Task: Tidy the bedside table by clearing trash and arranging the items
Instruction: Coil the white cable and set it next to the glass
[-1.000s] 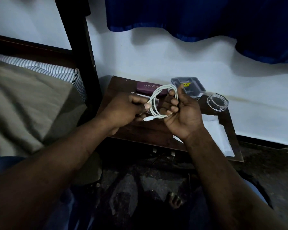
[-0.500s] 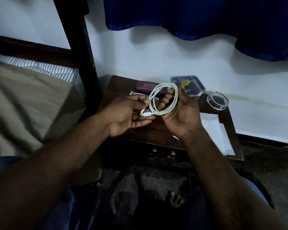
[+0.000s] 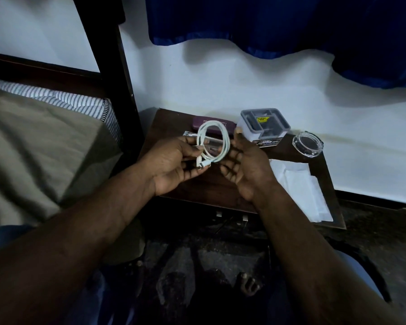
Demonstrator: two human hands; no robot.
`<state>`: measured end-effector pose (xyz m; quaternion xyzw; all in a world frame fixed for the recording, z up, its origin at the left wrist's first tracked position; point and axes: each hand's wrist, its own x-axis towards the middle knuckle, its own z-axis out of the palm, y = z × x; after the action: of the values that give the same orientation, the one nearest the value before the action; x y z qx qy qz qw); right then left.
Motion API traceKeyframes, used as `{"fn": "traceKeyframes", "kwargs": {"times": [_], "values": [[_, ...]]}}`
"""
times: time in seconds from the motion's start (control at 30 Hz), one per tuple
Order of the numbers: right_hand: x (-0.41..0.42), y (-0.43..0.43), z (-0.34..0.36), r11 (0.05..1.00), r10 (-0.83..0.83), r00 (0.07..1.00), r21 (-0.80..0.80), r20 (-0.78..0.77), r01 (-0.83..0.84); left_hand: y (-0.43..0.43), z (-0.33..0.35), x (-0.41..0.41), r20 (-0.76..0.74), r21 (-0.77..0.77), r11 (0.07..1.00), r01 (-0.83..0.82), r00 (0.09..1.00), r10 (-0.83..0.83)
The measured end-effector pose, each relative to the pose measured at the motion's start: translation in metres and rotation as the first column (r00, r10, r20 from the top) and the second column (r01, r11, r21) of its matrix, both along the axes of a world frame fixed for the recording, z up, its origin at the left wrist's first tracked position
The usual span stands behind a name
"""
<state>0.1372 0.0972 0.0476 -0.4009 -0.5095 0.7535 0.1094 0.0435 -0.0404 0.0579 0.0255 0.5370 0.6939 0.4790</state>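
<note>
A coiled white charging cable hangs just above the dark wooden bedside table. My left hand pinches the coil's left side between thumb and fingers, and the cable's plugs lie over its fingers. My right hand is beside the coil, palm turned inward, fingers relaxed and only brushing the loop's right edge. On the table behind stand a maroon case, a grey plastic box with a yellow label, a clear round container and white paper. A small clear packet lies partly hidden by the coil.
A bed with a striped mattress edge and a dark bedpost sits to the left of the table. A blue curtain hangs on the white wall. The dark floor and my bare foot are below.
The coil has passed from my right hand to my left. My right hand's fingers have loosened from the loop, and my left thumb now pinches it.
</note>
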Motion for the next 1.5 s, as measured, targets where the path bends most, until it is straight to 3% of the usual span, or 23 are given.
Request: {"fn": "traceKeyframes", "kwargs": {"times": [0.17, 0.33, 0.43, 0.53, 0.67, 0.9, 1.03, 1.2, 1.4, 1.5], "values": [[0.000, -0.009, -0.003, 0.994, 0.107, 0.992, 0.038, -0.073, -0.104, -0.002, -0.004, -0.004, -0.008, -0.020, 0.999, -0.049, 0.999, 0.049], [-0.003, -0.006, -0.006, 0.963, 0.070, 0.994, 0.265, -0.086, -0.045, -0.005, -0.006, -0.007, -0.090, -0.143, 0.989, -0.024, 0.996, 0.011], [-0.005, -0.001, -0.009, 0.923, 0.081, 0.995, 0.380, -0.050, -0.056, -0.006, -0.005, -0.014, -0.121, -0.162, 0.982, -0.100, 0.989, 0.081], [-0.008, -0.001, -0.013, 0.914, 0.083, 0.994, 0.402, -0.069, -0.048, -0.008, -0.006, -0.016, -0.168, -0.157, 0.981, -0.114, 0.982, 0.088], [-0.012, -0.003, -0.016, 0.912, 0.086, 0.993, 0.409, -0.081, -0.046, -0.006, -0.008, -0.008, -0.111, -0.129, 0.986, -0.102, 0.990, 0.087], [-0.025, 0.000, -0.018, 0.870, 0.110, 0.994, 0.484, 0.001, -0.097, -0.001, -0.011, -0.030, -0.090, -0.114, 0.959, -0.261, 0.964, 0.251], [-0.031, 0.007, -0.017, 0.760, 0.112, 0.989, 0.634, 0.093, -0.145, -0.004, -0.018, -0.057, -0.089, -0.144, 0.933, -0.329, 0.944, 0.319], [-0.045, 0.002, -0.022, 0.513, 0.165, 0.965, 0.817, 0.205, -0.261, 0.006, -0.033, -0.087, -0.085, -0.166, 0.922, -0.351, 0.936, 0.341], [-0.065, 0.004, -0.032, 0.185, 0.222, 0.898, 0.888, 0.379, -0.421, 0.026, -0.065, -0.120, -0.074, -0.233, 0.914, -0.333, 0.943, 0.325], [-0.069, 0.009, -0.036, 0.119, 0.199, 0.880, 0.880, 0.432, -0.459, 0.035, -0.079, -0.138, -0.077, -0.251, 0.889, -0.383, 0.923, 0.376]]}}
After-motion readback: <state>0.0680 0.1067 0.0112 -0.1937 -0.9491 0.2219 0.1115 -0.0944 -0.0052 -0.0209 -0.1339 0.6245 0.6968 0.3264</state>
